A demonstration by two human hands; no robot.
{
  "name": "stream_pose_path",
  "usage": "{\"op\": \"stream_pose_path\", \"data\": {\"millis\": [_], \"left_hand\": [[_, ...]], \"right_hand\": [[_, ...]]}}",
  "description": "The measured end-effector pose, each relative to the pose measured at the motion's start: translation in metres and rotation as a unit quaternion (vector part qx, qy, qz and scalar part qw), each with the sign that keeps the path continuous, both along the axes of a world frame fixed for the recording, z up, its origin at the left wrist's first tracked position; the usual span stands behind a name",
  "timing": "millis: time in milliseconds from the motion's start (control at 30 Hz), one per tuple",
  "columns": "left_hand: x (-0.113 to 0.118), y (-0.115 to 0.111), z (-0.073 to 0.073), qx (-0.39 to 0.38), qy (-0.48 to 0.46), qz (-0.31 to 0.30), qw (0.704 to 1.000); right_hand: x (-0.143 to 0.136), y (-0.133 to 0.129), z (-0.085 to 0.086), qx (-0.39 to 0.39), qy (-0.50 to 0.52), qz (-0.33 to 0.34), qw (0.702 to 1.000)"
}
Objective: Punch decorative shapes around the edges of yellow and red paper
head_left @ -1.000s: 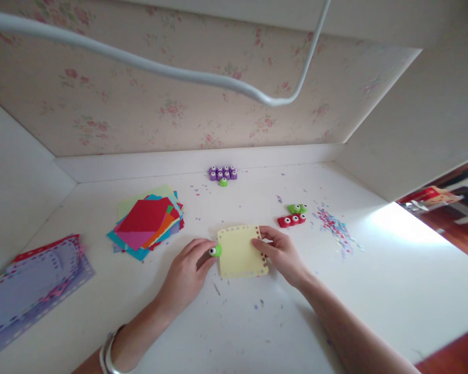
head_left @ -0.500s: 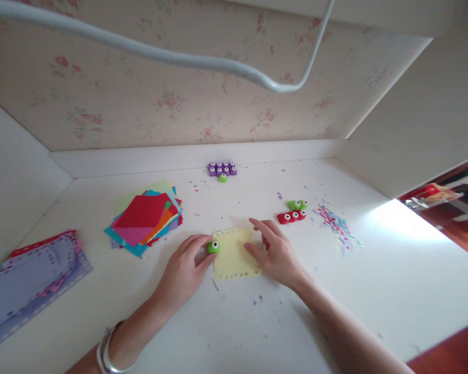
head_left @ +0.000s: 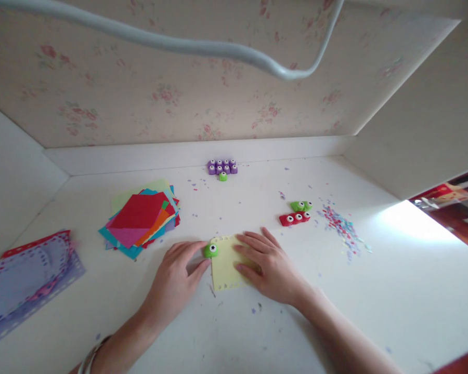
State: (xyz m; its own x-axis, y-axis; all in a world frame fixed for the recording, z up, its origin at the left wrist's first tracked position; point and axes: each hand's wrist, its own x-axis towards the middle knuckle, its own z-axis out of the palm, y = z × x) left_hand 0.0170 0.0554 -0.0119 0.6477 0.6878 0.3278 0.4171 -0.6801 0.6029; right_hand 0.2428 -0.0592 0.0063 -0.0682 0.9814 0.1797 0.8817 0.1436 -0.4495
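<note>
A pale yellow paper sheet [head_left: 226, 265] lies on the white table before me, with small punched shapes along its top and bottom edges. At its left edge, near the upper corner, sits a green craft punch [head_left: 211, 250] with a white top marked by a dark star. My left hand [head_left: 177, 278] grips this punch between thumb and fingers. My right hand [head_left: 271, 265] rests flat on the right part of the sheet, fingers spread, covering much of that side.
Colored papers [head_left: 140, 218] are piled at left, and punched lilac sheets [head_left: 19, 285] lie further left. Purple punches [head_left: 222, 167] with one green punch [head_left: 223, 177] stand by the wall. Right of the sheet are red punches [head_left: 295, 218], green punches [head_left: 301, 205] and scattered confetti [head_left: 341, 223].
My right hand has come down from hovering with raised fingers to lying flat on the yellow sheet. The left hand still holds the green punch at the left edge. The view has shifted slightly.
</note>
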Motion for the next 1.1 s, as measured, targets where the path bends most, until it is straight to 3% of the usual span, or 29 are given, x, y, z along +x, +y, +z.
{"op": "stream_pose_path", "data": {"millis": [1100], "left_hand": [[-0.0009, 0.0011, 0.0016, 0.042, 0.013, -0.024, 0.999]], "right_hand": [[0.0014, 0.0024, 0.0071, -0.026, -0.035, 0.014, 0.999]]}}
